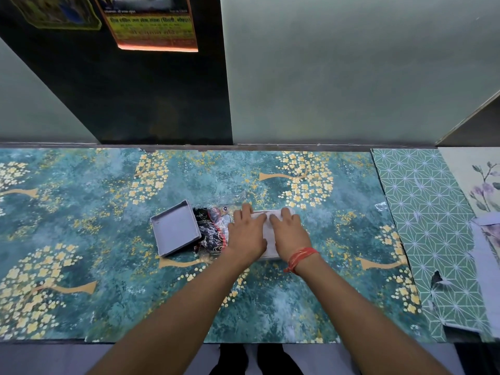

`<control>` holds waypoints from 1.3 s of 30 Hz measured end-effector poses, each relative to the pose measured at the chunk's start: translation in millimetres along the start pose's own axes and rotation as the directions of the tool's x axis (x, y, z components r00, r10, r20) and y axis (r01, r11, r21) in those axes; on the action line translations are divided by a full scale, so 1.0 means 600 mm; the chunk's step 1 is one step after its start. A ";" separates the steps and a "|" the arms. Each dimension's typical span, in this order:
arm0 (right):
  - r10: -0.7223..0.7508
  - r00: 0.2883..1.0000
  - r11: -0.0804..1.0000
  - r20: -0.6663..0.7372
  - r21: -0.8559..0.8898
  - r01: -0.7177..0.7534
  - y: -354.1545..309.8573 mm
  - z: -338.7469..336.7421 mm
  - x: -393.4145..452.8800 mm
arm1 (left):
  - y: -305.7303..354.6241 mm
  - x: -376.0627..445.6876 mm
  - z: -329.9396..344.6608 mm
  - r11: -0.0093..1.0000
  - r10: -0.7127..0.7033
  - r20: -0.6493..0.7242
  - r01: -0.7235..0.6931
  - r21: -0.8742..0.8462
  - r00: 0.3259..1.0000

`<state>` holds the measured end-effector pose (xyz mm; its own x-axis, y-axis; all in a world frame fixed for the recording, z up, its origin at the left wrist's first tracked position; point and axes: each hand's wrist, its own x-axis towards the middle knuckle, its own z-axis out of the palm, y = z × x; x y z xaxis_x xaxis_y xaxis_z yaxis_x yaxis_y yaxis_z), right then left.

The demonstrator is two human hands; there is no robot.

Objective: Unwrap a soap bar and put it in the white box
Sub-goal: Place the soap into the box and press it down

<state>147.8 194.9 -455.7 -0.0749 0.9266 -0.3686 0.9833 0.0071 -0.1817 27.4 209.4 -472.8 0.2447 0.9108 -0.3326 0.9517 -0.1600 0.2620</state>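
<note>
Resting mid-desk [338, 293]: white box [266, 235], both hands flat on top. Left hand [247, 234], right hand [290, 232]: grip loose, holding nothing. Lid [175, 230] and wrapper [209, 231] just left. Soap hidden. Desk edges clear.

Table [108, 307] runs full width, covered in teal sheet printed with gold-blossom trees. At right end, green sheet with white star lattice [430, 226] lies on it; further right, pale floral sheet [476, 180], edge torn. Mid-table: open white box [175, 230], tilted, empty. Just right of it, touching, crumpled black-and-red wrapper [209, 228] with clear film. Right of wrapper, white lid-like slab [266, 236] lies flat under both hands [247, 235]. Table's near edge dark.
</note>
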 end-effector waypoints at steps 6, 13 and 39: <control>0.056 0.997 0.998 0.051 0.000 -0.056 -0.010 0.011 0.010 | 0.005 0.007 0.009 0.998 -0.045 0.063 0.042 0.048 0.997; 0.123 0.988 0.988 0.088 -0.104 -0.114 -0.022 0.005 0.007 | 0.002 0.007 -0.004 0.990 -0.127 0.221 0.110 0.089 0.967; 0.072 0.987 0.974 0.142 -0.225 -0.038 -0.049 -0.001 0.013 | -0.016 0.003 -0.018 0.986 -0.098 0.243 0.128 -0.108 0.965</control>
<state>118.2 202.1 -452.8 -0.0271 0.8619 -0.5063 0.9975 0.0560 0.0420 16.7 216.5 -466.0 0.1876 0.8021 -0.5669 0.9496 -0.0006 0.3134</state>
